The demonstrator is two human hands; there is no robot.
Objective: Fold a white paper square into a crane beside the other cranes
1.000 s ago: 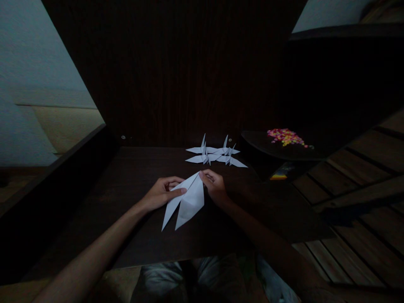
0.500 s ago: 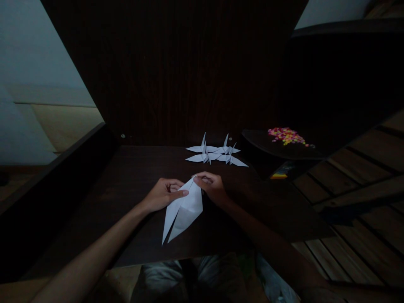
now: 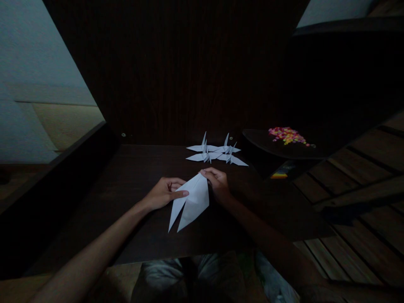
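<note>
A folded white sheet of origami paper [image 3: 196,201] is held between my two hands above the dark tabletop. It has a kite-like shape, with two separate points aimed down toward me and a single tip at the top. My left hand [image 3: 166,193] grips its left edge, thumb on the front face and fingers behind. At the upper tip, my right hand [image 3: 217,182] pinches the paper between thumb and fingers. Just beyond the hands, several finished white paper cranes [image 3: 205,156] lie grouped with wings spread and necks upright.
A heap of small pink, yellow and orange pieces [image 3: 288,135] sits on a rounded dark shelf [image 3: 259,141] at right. A dark back panel [image 3: 189,75] rises behind the tabletop [image 3: 132,168]. A raised side board [image 3: 63,176] borders the left. Wooden slats [image 3: 350,181] lie at right.
The folded paper has moved up and to the right, and its two lower points are spread wider. My right hand has shifted slightly up and right; my left hand has barely moved.
</note>
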